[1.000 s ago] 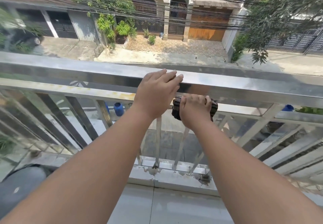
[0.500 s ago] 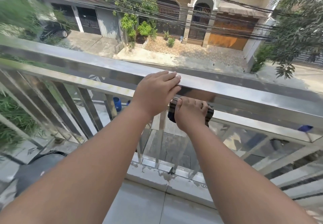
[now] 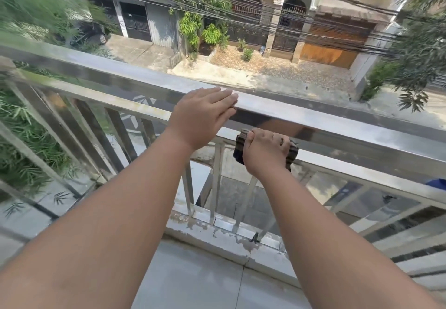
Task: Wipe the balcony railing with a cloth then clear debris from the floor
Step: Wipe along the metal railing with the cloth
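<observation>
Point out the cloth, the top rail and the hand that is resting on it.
cloth [image 3: 292, 154]: head view, dark right edge showing past the knuckles of the right hand [image 3: 265, 152].
top rail [image 3: 337, 120]: head view, bare top face right of both hands.
left hand [image 3: 202, 118]: head view, back of the hand, lying flat on the rail.

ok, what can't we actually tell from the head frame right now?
- Cloth: mostly covered by the right hand; its size and where it meets the rail are hidden.
- Left hand: the palm side is hidden, so its contact with the rail is unclear.
- Floor: both forearms cover much of it, so debris there is hidden.
- Left edge: plants are motion-blurred.
</observation>
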